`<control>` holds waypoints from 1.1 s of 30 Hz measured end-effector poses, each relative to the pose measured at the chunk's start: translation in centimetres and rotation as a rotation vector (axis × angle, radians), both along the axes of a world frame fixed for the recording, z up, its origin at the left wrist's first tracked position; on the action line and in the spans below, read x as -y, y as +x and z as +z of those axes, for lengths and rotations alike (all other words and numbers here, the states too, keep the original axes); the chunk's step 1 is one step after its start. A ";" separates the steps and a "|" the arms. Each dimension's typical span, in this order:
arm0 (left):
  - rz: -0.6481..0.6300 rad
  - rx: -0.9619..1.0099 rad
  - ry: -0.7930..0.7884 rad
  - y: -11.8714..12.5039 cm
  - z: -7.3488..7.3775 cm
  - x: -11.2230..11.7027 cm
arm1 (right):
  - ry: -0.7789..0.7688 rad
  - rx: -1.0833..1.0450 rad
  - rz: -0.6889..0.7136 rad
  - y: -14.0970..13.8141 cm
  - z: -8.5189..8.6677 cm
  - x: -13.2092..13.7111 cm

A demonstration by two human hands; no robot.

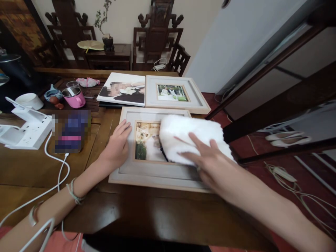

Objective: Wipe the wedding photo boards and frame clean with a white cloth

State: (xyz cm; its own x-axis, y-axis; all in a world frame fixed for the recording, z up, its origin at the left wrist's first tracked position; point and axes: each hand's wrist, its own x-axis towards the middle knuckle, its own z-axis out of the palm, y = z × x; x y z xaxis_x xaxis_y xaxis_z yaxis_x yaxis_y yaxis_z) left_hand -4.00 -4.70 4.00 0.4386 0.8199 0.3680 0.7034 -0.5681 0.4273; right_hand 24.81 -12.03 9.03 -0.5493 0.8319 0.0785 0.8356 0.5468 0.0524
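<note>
A picture frame (157, 176) with a pale wooden rim and a grey mat lies flat on the dark wooden table. My left hand (117, 144) holds its left edge, fingers together over the rim and thumb out of sight. Fluffy and white, a cloth (181, 131) covers the right half of the frame and part of the photo (141, 141) inside it. Pressed onto this cloth is my right hand (207, 157), its fingers a little apart and slightly blurred.
Behind lie a second framed photo (202, 101) and a white photo panel (126, 98). To the left are a pink mug (75, 99), a white power strip (34, 131), a blurred-out phone-like object (72, 133) and a charging cable (68, 168). A dark rack (275, 101) stands right.
</note>
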 end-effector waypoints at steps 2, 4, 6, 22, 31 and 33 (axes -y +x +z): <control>-0.002 -0.007 0.001 0.0 -0.1 -0.1 | 0.006 -0.006 -0.070 -0.2 0.0 -3.4; 0.004 -0.023 -0.004 0.0 -0.2 -0.2 | 0.018 0.010 -0.123 -0.7 0.0 -6.2; 0.012 -0.035 -0.006 0.1 -0.3 -0.4 | 0.029 0.058 -0.134 -1.3 0.0 -7.8; 0.004 -0.022 0.010 0.3 0.1 -0.1 | -0.028 0.035 0.198 0.2 -1.2 6.1; -0.014 0.006 -0.006 0.2 -0.4 -0.4 | 0.077 -0.021 -0.145 -1.6 -0.1 -7.9; 0.013 -0.004 -0.027 0.6 -0.4 -0.4 | 0.080 0.044 -0.116 -1.9 -0.3 -9.5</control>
